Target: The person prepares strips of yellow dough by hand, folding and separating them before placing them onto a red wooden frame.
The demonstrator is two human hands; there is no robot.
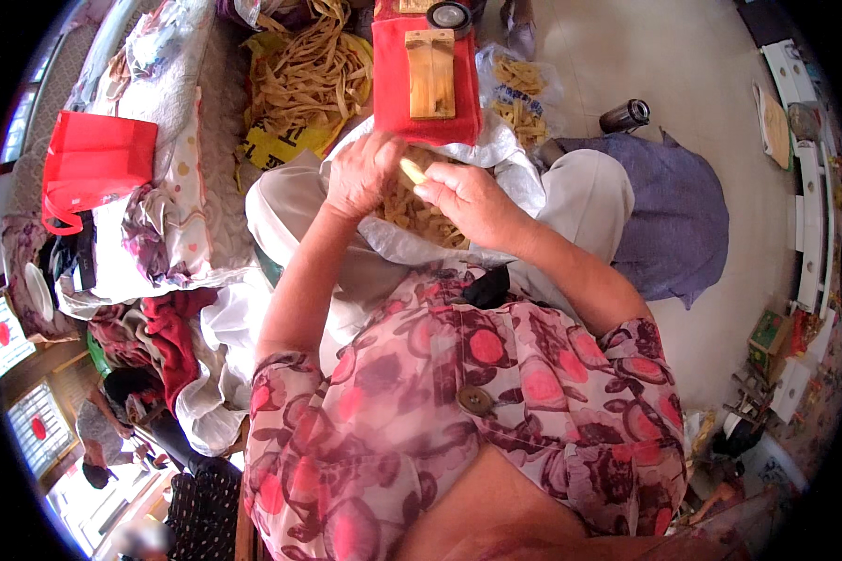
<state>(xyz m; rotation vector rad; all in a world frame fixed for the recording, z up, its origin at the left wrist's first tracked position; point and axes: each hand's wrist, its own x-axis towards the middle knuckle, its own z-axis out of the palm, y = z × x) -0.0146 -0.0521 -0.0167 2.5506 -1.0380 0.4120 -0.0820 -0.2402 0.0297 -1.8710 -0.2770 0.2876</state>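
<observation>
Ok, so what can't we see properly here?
In the head view:
Left hand: fingertips, hidden behind the hand itself.
Held piece: near end, covered by the right hand.
Pieces in the lap: some, covered by the right hand.
Red cloth: far end, cut off by the top edge.

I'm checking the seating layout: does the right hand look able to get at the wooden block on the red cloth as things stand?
Probably yes: the wooden block lies just ahead on the red cloth, nothing visibly blocking, though the right hand grips a pale yellow piece.
</observation>
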